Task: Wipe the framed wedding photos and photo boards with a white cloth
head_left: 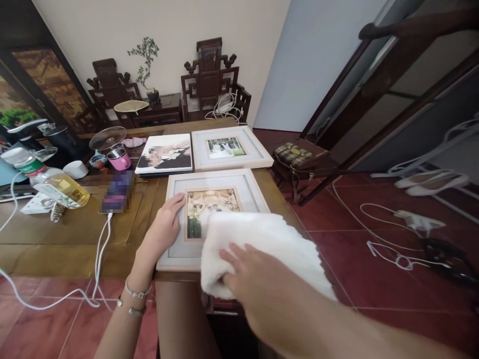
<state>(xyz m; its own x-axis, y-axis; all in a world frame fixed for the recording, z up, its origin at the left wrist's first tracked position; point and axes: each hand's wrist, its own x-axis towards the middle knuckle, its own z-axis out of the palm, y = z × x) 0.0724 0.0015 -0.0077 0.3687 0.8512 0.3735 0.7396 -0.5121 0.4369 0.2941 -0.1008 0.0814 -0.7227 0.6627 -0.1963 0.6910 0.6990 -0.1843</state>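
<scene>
The left hand [164,227] lay flat, its grip wide and closed on nothing, with the palm and fingers pressed on the left border of the near picture frame [220,178]. Its fingertips reached the edge of the photograph inside. Two thin bracelets [137,293] circled the wrist behind it.

The right hand [258,284] rested on a fluffy white cloth [277,237]. Its grip was also wide, the fingers stretched out on top of the pile rather than curled round it. The cloth lay directly under this grip and spread away from it, covering the frame's lower right corner and hanging past the edge of the wooden surface [56,239]. The frame lay flat on that surface, beneath both grips and between them, its top edge farther from the person.

Beyond the left grip, a flat photo print [164,152] and a second frame [258,154] lay side by side, the second frame being the one nearer the right grip. Just out from the left grip's little-finger side lay a phone [117,192]. A white cable [101,249] ran from it toward the person and over the surface's edge. Farther out on that side stood a pink cup [119,158], and a plastic bottle [56,184] lay tipped over. Well out from the right grip, white cords [377,214] trailed across the red tiled floor [337,279].
</scene>
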